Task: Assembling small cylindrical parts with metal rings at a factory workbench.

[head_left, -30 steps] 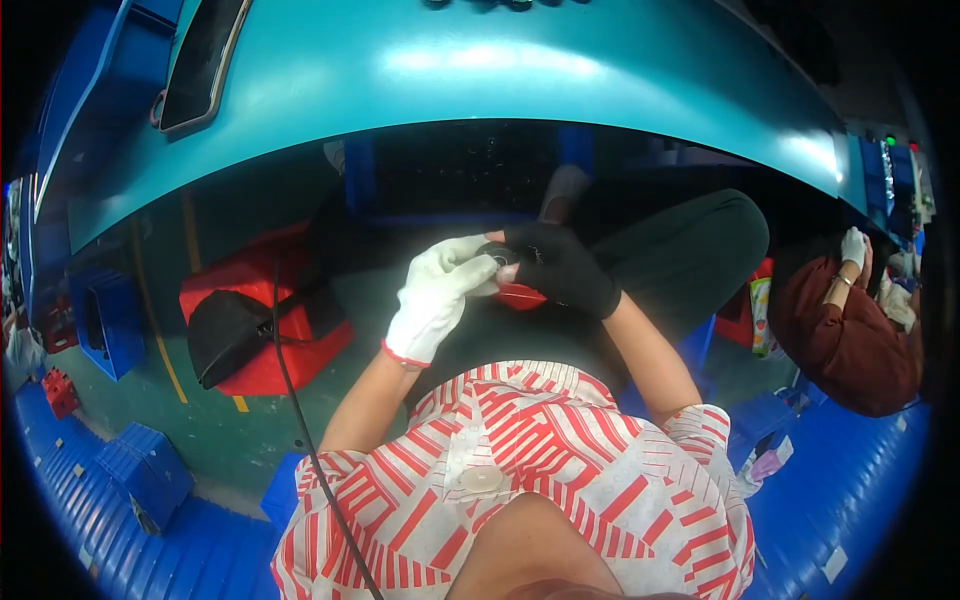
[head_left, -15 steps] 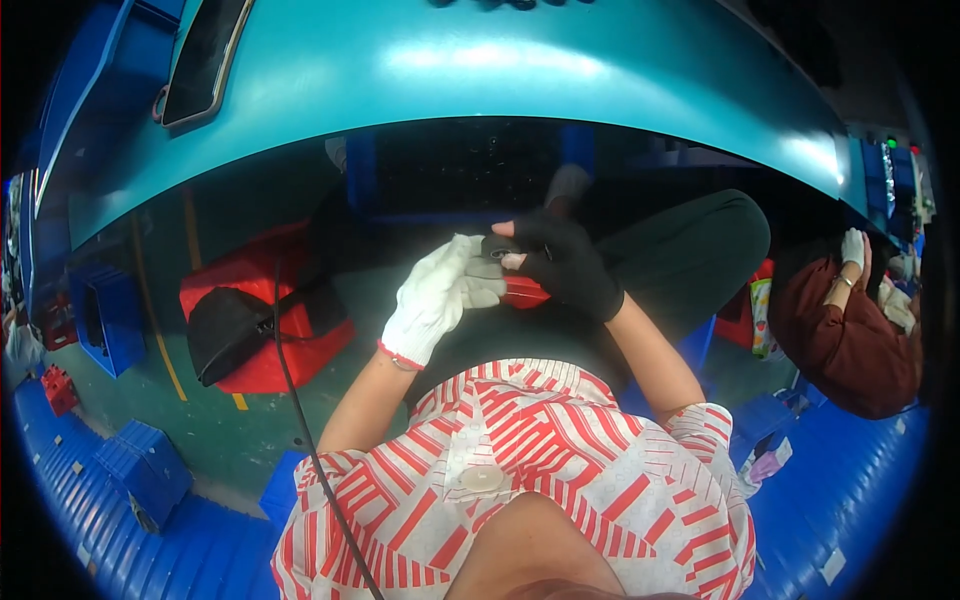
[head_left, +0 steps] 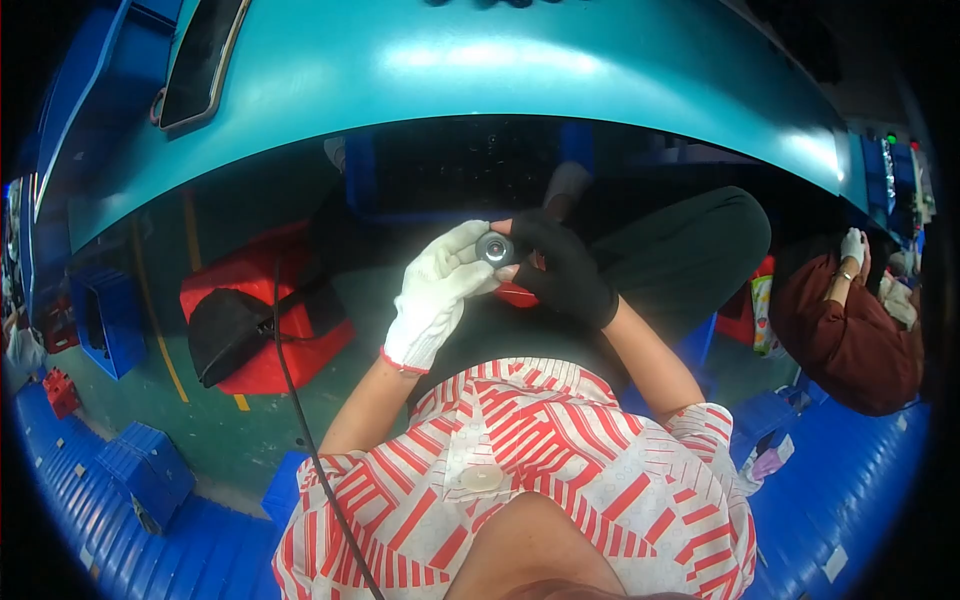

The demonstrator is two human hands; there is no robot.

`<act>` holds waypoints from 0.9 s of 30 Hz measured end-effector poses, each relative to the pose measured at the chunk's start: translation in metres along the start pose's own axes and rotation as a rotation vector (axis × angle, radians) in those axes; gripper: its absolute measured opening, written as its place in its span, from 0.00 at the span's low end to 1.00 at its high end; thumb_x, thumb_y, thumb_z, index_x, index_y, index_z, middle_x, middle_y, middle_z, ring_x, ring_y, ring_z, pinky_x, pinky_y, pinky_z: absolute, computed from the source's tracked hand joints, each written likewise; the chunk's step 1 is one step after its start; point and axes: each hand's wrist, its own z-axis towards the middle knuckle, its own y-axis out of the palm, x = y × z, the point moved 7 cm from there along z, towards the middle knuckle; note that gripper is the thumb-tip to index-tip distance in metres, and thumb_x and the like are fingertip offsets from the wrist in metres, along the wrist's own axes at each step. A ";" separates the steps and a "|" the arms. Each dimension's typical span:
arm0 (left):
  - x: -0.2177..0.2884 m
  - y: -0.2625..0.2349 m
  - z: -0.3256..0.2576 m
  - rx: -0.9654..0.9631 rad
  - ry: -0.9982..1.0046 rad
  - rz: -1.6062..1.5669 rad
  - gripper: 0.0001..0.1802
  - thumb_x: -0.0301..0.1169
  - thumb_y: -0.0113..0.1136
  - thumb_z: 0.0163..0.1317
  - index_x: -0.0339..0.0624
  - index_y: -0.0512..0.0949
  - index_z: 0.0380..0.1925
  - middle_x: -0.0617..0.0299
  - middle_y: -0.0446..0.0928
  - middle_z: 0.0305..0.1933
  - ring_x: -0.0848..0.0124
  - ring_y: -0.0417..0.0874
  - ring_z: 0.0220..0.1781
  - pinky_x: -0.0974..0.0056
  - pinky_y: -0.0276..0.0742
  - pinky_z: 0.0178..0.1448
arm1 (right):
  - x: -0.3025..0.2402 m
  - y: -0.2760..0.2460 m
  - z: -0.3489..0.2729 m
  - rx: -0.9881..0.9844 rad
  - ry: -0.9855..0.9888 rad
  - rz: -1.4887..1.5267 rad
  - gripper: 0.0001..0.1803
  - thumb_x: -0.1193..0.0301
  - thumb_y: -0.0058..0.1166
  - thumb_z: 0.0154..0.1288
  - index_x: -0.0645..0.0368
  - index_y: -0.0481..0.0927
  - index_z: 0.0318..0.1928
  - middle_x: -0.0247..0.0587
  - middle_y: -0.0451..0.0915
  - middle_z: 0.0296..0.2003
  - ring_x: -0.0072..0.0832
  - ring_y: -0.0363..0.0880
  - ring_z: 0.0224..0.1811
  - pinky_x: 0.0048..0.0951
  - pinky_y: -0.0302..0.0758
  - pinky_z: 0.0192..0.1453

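Because its ringed face is pointing up toward the person (head_left: 520,425), the part (head_left: 496,247) is probably being held for a look, with both hands gripping only the rim and leaving the middle uncovered. It is sitting between the two hands, above the lap (head_left: 470,335). The left hand (head_left: 433,290), white-gloved, is pinching its left side between thumb and fingers. The right hand (head_left: 562,262), black-gloved with bare fingertips, is gripping the right edge, forefinger above and thumb below. Something red (head_left: 517,296) is showing just under the hands, too little of it to name.

Beyond the lap, a blue bin (head_left: 362,190) is standing under the table (head_left: 480,95), seemingly for easy reach; bright specks are dotting its dark inside, too small to identify. To the left, a black bag (head_left: 225,335) is resting on a red box (head_left: 250,380), perhaps for keeping it off the floor (head_left: 225,430). Farther left, a blue crate (head_left: 120,320) is holding something dark, which I cannot make out.
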 end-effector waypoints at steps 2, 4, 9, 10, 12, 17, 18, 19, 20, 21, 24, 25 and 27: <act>-0.003 -0.005 -0.001 0.015 0.007 -0.058 0.25 0.18 0.56 0.56 0.27 0.66 0.56 0.46 0.77 0.48 0.59 0.85 0.43 0.68 0.81 0.50 | -0.001 0.001 0.000 -0.002 0.010 -0.009 0.25 0.73 0.62 0.53 0.58 0.73 0.53 0.44 0.73 0.46 0.37 0.76 0.46 0.30 0.73 0.47; -0.003 -0.006 -0.001 0.022 0.005 -0.059 0.25 0.18 0.57 0.56 0.27 0.67 0.56 0.46 0.77 0.48 0.60 0.85 0.42 0.68 0.82 0.48 | -0.001 0.002 0.001 -0.006 0.023 -0.017 0.24 0.73 0.62 0.53 0.58 0.73 0.52 0.43 0.73 0.45 0.37 0.76 0.46 0.30 0.73 0.47; -0.003 -0.009 0.000 0.035 0.006 -0.022 0.25 0.19 0.57 0.57 0.27 0.67 0.55 0.46 0.77 0.48 0.61 0.85 0.40 0.69 0.82 0.44 | -0.005 0.001 0.002 0.026 -0.027 -0.098 0.23 0.72 0.64 0.52 0.58 0.75 0.50 0.42 0.74 0.44 0.38 0.77 0.44 0.30 0.74 0.45; -0.003 -0.006 0.001 0.031 0.018 0.004 0.25 0.18 0.58 0.57 0.28 0.67 0.56 0.46 0.77 0.48 0.61 0.85 0.42 0.67 0.83 0.45 | -0.003 0.000 0.001 0.031 -0.026 -0.102 0.23 0.72 0.64 0.52 0.58 0.75 0.50 0.42 0.74 0.44 0.38 0.77 0.44 0.30 0.74 0.45; -0.001 0.001 0.005 0.004 0.037 0.037 0.25 0.18 0.58 0.57 0.28 0.67 0.56 0.46 0.77 0.47 0.60 0.84 0.43 0.66 0.85 0.46 | 0.001 -0.005 0.001 0.053 -0.041 -0.127 0.23 0.71 0.64 0.53 0.58 0.75 0.50 0.43 0.74 0.43 0.38 0.77 0.43 0.30 0.74 0.45; -0.012 -0.038 0.010 0.219 0.138 0.075 0.23 0.34 0.59 0.61 0.31 0.69 0.52 0.51 0.76 0.48 0.64 0.82 0.46 0.63 0.80 0.47 | -0.002 -0.019 0.021 0.239 0.006 -0.398 0.25 0.63 0.60 0.56 0.55 0.73 0.54 0.45 0.76 0.39 0.41 0.77 0.43 0.36 0.73 0.41; -0.015 -0.046 0.012 0.243 0.145 0.087 0.19 0.34 0.58 0.62 0.33 0.71 0.49 0.53 0.77 0.46 0.63 0.82 0.45 0.62 0.80 0.48 | -0.013 -0.028 0.026 0.271 0.071 -0.489 0.26 0.61 0.60 0.55 0.53 0.73 0.54 0.43 0.77 0.37 0.39 0.78 0.41 0.37 0.72 0.39; -0.018 -0.050 0.014 0.238 0.132 0.093 0.17 0.34 0.58 0.63 0.35 0.72 0.47 0.53 0.77 0.46 0.63 0.82 0.45 0.59 0.80 0.49 | -0.027 -0.042 0.026 0.305 0.069 -0.515 0.26 0.61 0.60 0.55 0.53 0.73 0.54 0.43 0.77 0.37 0.39 0.78 0.41 0.37 0.72 0.39; -0.019 -0.053 0.014 0.212 0.131 0.084 0.16 0.35 0.58 0.63 0.37 0.72 0.46 0.54 0.77 0.46 0.63 0.82 0.44 0.58 0.80 0.48 | -0.044 -0.049 0.028 0.307 -0.008 -0.535 0.24 0.63 0.59 0.57 0.55 0.73 0.54 0.45 0.78 0.39 0.41 0.78 0.41 0.36 0.73 0.41; -0.021 -0.051 0.018 0.199 0.110 0.057 0.17 0.33 0.59 0.62 0.36 0.71 0.47 0.53 0.77 0.46 0.62 0.82 0.44 0.58 0.79 0.48 | -0.054 -0.057 0.030 0.310 -0.080 -0.563 0.23 0.65 0.58 0.59 0.57 0.74 0.54 0.48 0.78 0.42 0.42 0.78 0.41 0.35 0.74 0.44; -0.017 -0.045 0.015 0.177 0.097 0.033 0.18 0.31 0.59 0.62 0.34 0.70 0.49 0.50 0.76 0.47 0.61 0.81 0.44 0.60 0.79 0.48 | -0.097 -0.110 0.025 0.565 -0.544 -0.697 0.15 0.66 0.61 0.55 0.52 0.79 0.44 0.36 0.79 0.36 0.35 0.80 0.35 0.36 0.75 0.37; -0.017 -0.046 0.016 0.174 0.091 0.043 0.20 0.31 0.59 0.62 0.32 0.69 0.50 0.50 0.76 0.47 0.63 0.81 0.43 0.61 0.80 0.46 | -0.096 -0.141 0.034 0.670 -0.492 -0.669 0.12 0.68 0.60 0.56 0.52 0.79 0.42 0.37 0.79 0.34 0.37 0.80 0.35 0.34 0.76 0.37; -0.014 -0.035 0.019 0.162 0.068 0.073 0.21 0.32 0.59 0.62 0.30 0.69 0.51 0.49 0.76 0.47 0.64 0.81 0.42 0.63 0.80 0.45 | -0.088 -0.205 0.061 0.765 -0.344 -0.721 0.11 0.74 0.58 0.57 0.57 0.79 0.42 0.44 0.81 0.41 0.39 0.82 0.37 0.30 0.77 0.40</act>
